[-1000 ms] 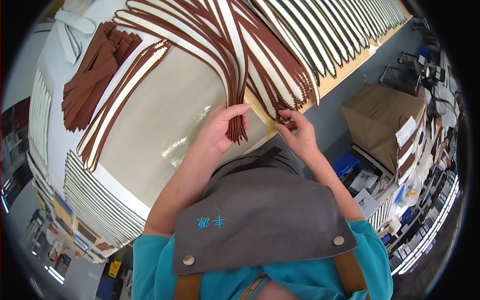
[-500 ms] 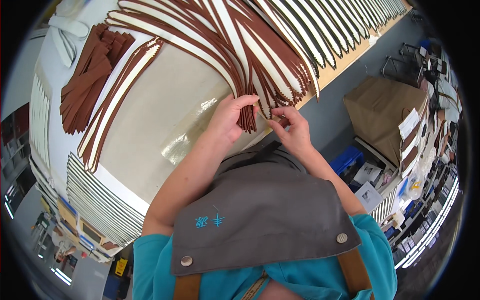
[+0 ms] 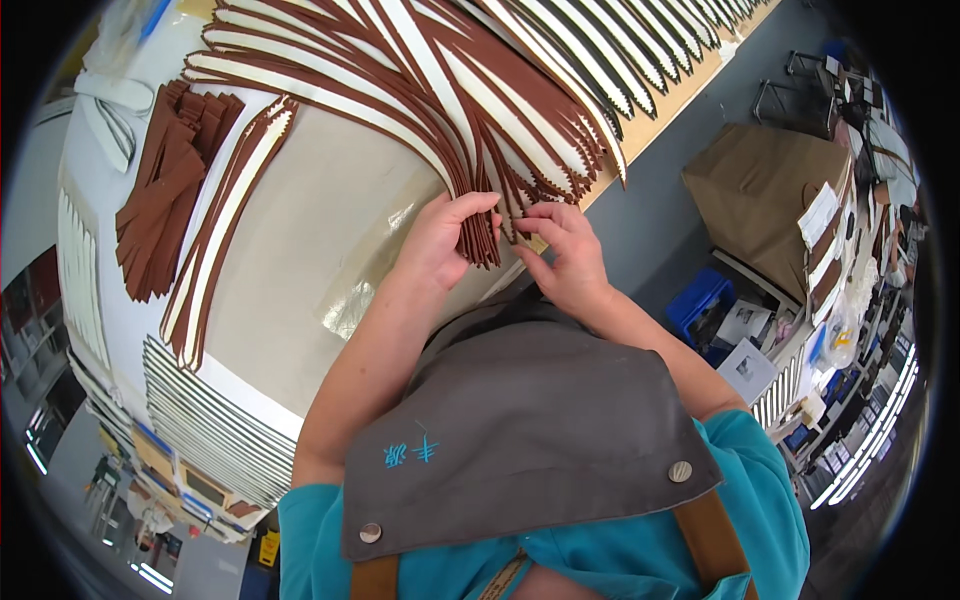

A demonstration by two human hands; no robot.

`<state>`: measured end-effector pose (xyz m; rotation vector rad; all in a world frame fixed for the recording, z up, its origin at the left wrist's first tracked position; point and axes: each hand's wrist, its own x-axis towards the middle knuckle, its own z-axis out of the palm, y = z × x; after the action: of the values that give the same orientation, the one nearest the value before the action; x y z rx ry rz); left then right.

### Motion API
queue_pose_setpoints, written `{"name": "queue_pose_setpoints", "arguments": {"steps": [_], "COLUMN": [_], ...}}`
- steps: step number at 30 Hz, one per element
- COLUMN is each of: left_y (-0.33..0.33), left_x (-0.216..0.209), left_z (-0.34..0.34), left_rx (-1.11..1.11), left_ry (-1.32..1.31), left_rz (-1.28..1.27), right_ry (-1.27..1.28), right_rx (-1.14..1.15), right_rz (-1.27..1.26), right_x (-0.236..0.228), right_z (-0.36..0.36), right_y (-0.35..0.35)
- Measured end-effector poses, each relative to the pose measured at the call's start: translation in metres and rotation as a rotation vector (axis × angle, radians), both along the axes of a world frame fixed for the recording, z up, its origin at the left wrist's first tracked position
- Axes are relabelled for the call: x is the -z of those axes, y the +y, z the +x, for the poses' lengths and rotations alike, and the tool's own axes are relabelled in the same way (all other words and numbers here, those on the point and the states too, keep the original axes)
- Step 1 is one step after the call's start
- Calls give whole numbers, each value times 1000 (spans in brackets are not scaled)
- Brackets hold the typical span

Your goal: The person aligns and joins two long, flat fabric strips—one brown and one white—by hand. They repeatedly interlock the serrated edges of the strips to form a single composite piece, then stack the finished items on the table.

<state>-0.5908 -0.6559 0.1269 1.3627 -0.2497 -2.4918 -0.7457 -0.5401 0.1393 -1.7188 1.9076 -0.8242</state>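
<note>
Bundle of brown-and-white strips reaches the near edge of the table, where the thumb and fingers of the left hand are clamped around its ends. Just beside it, the right hand has its thumb and index finger at the tip of a toothed strip, though I cannot tell whether they pinch it. Plain brown strips lie piled toward the table's left edge

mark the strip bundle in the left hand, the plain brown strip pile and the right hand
Strip bundle (image 3: 480, 243): head view, lower ends.
Plain brown strip pile (image 3: 165, 195): head view, middle.
Right hand (image 3: 572, 262): head view, its back.
</note>
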Motion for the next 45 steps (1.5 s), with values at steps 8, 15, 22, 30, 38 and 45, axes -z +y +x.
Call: {"name": "queue_pose_setpoints", "arguments": {"steps": [8, 15, 22, 30, 38, 45], "left_y": [-8, -6, -7, -5, 0, 1], "left_x": [-8, -16, -23, -23, -15, -20], "left_z": [12, 5, 28, 30, 18, 12], "left_rx": [110, 105, 12, -32, -30, -73], "left_ry": [-16, -78, 40, 85, 16, -11], "left_rz": [-40, -107, -52, -6, 33, 55], "right_ry": [-331, -412, -395, -193, -133, -218], "right_rx": [-33, -134, 418, 332, 264, 374], "right_rz": [101, 64, 217, 307, 348, 313], "right_x": [-18, -22, -8, 1, 16, 27], "right_z": [10, 2, -38, -32, -13, -11], "right_y": [-10, -15, -2, -6, -2, 3]}}
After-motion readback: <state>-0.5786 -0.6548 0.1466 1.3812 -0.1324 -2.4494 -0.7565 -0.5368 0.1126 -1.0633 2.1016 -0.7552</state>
